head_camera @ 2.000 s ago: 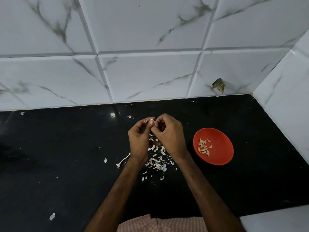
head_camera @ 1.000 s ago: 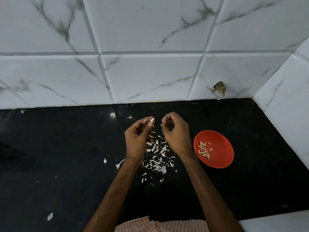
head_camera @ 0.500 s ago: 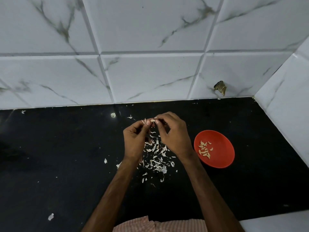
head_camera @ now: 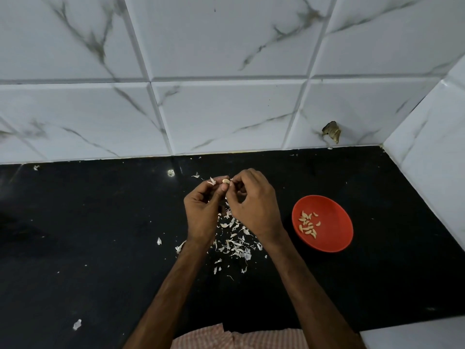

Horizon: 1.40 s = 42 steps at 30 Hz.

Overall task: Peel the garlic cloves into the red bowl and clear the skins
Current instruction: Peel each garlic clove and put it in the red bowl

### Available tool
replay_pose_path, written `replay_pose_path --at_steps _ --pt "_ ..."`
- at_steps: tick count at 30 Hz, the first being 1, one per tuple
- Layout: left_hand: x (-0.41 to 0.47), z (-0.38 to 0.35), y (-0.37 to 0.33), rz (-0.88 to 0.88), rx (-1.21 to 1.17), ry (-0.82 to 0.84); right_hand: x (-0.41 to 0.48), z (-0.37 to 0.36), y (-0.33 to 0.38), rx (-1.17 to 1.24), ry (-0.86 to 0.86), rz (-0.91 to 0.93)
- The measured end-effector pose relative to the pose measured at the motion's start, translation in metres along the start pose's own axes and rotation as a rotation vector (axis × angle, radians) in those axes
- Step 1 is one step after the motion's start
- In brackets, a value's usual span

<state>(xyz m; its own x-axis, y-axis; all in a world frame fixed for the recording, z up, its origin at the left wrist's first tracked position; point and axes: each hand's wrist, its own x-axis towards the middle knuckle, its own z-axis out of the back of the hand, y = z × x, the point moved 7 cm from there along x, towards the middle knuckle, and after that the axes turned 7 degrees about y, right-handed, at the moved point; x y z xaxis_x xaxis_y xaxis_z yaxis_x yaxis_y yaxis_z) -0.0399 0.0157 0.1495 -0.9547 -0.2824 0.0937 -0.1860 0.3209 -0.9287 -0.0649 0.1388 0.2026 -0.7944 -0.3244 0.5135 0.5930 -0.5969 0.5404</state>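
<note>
Above the black counter (head_camera: 100, 248), my left hand (head_camera: 201, 210) pinches a small pale garlic clove (head_camera: 226, 181) between thumb and fingertips. My right hand (head_camera: 254, 202) meets it from the right, its fingertips pinching at the clove's skin. A loose flake of skin (head_camera: 211, 182) sticks out by my left fingers. Under and behind both hands lies a pile of white garlic skins (head_camera: 234, 240). To the right stands the red bowl (head_camera: 334, 215) with several peeled cloves (head_camera: 308, 224) in it.
Stray skin flakes lie at the left (head_camera: 159, 241), the front left (head_camera: 77, 324) and near the wall (head_camera: 195, 175). White marble-look tiles (head_camera: 226, 117) close the back and the right side. A chipped hole (head_camera: 332, 132) marks the back wall.
A second ago my hands were apart, the left one holding the clove up. They have come together again on the clove, and the view has barely shifted.
</note>
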Motion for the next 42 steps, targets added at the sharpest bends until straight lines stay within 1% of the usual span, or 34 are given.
replay_pose_path --at_steps 2,4,7,9,13,17,20,23,26,28,33,37,42 --pt "0.000 -0.001 0.000 -0.004 0.002 -0.001 0.001 0.000 -0.001 0.029 0.022 0.012" --pt "0.000 0.000 0.000 0.001 0.021 0.003 0.002 0.001 -0.002 0.122 0.063 0.022" --pt "0.003 0.001 -0.003 0.024 0.069 0.023 0.003 0.010 -0.012 0.419 0.074 -0.096" --pt "0.003 0.000 -0.004 0.047 0.087 0.048 0.005 0.015 -0.017 0.514 0.071 -0.142" --pt "0.003 -0.004 -0.005 0.071 0.133 0.124 0.011 0.011 -0.016 0.469 0.173 -0.121" --pt "0.006 -0.004 -0.009 0.044 0.234 0.150 0.011 0.009 -0.015 0.412 0.252 -0.146" --pt "0.004 -0.008 -0.014 0.009 0.261 0.148 0.012 0.011 -0.012 0.398 0.212 -0.130" --pt "0.003 -0.009 -0.015 -0.019 0.281 0.101 0.013 0.011 -0.010 0.328 0.161 -0.114" --pt "0.003 -0.009 -0.015 -0.060 0.299 0.049 0.013 0.011 -0.010 0.338 0.118 -0.122" --pt "0.005 -0.010 -0.014 -0.079 0.318 0.046 0.012 0.011 -0.010 0.333 0.094 -0.119" --pt "0.005 -0.010 -0.008 -0.112 0.366 0.045 0.014 0.012 -0.012 0.316 0.074 -0.119" --pt "0.003 -0.014 -0.013 -0.160 0.449 0.049 0.014 0.009 -0.011 0.281 0.073 -0.106" --pt "0.001 -0.009 -0.014 -0.128 0.435 -0.054 0.014 0.007 -0.011 0.276 0.056 -0.122"
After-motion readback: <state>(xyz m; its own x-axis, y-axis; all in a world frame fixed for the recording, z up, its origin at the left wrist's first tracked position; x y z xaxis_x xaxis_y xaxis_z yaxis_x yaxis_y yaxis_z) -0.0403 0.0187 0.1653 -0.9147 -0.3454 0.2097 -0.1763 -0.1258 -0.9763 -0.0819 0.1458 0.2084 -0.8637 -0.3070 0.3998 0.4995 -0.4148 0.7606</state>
